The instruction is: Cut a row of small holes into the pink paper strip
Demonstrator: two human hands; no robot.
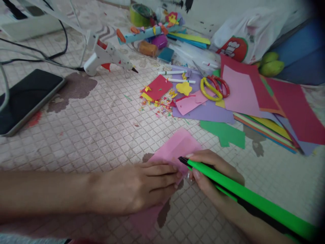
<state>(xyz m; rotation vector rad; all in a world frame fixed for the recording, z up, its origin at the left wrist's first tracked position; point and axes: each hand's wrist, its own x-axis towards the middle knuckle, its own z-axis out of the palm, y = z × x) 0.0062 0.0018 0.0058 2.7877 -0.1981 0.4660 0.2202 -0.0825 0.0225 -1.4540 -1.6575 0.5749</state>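
Observation:
A strip of pink paper [183,144] lies slantwise on the patterned cloth, its lower end passing under my left hand [144,184]. That hand rests flat with outstretched fingers, pressing the paper down. My right hand [215,173] grips a long green and black tool [228,181], thumb and fingers close to its narrow dark tip. The tip is over the pink paper, just right of my left fingertips; whether it touches the paper is unclear. I cannot make out the tool's exact kind. A small shiny bit shows by my right thumb.
Scissors [211,89], coloured paper sheets [241,88] and tiny scraps [162,107] lie beyond my hands. A green paper piece [224,134] is nearer. A glue gun [108,56] with its cord and a phone [30,100] are on the left. A plastic bag [247,32] stands behind.

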